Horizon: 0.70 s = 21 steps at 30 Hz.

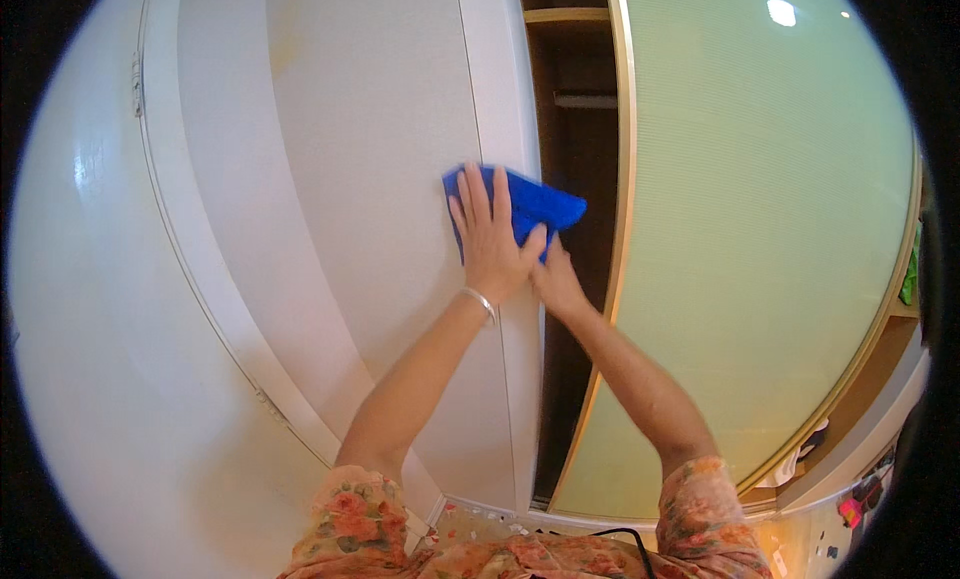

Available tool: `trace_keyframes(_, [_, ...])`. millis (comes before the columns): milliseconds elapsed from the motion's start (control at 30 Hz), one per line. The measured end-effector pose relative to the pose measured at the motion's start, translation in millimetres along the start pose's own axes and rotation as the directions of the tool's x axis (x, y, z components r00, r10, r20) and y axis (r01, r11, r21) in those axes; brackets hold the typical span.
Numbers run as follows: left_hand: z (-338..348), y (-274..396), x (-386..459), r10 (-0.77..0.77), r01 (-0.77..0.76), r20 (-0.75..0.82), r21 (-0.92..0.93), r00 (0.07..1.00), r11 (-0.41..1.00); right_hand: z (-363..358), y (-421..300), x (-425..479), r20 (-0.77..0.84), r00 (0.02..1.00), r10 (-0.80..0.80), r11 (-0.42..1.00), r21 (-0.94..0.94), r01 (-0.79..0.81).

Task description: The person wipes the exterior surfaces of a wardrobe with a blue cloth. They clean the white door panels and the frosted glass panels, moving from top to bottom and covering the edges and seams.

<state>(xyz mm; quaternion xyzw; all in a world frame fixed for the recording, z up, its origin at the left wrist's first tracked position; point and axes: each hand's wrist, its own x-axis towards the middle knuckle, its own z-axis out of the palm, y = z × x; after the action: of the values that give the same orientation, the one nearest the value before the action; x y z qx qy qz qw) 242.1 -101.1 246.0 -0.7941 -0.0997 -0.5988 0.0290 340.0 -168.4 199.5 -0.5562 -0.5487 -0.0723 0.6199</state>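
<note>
A blue cloth (544,200) lies against the white panel (375,166) and the white upright frame (510,91) beside it. My left hand (491,241) holds it there with the palm down and fingers spread, a silver bangle at the wrist. The cloth's right end sticks out past the frame, over the dark opening of the wardrobe. Just to the right and slightly lower, my right hand (561,279) grips the cloth's lower edge near the frame's side. Blur and the left thumb partly hide the right fingertips.
A wardrobe sliding door (750,241) with a pale green ribbed panel stands at right. Wooden shelf (566,15) crosses the dark opening. A hinged white door (97,279) is at left. Small scraps (480,515) litter the floor; a black cord (634,534) curves near my body.
</note>
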Motion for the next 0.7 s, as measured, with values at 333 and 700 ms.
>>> trace_keyframes(333, [-1, 2, -39, -0.101, 0.102, 0.066, -0.015, 0.993, 0.995, -3, 2, -29, 0.047, 0.995, 0.086, 0.994, 0.066, -0.089])
trace_keyframes(700, [-1, 0, -28, -0.145, 0.146, 0.039, -0.032, 0.989, 0.989, 17, 8, -22, -0.107, 0.993, -0.055, 0.996, -0.072, 0.048])
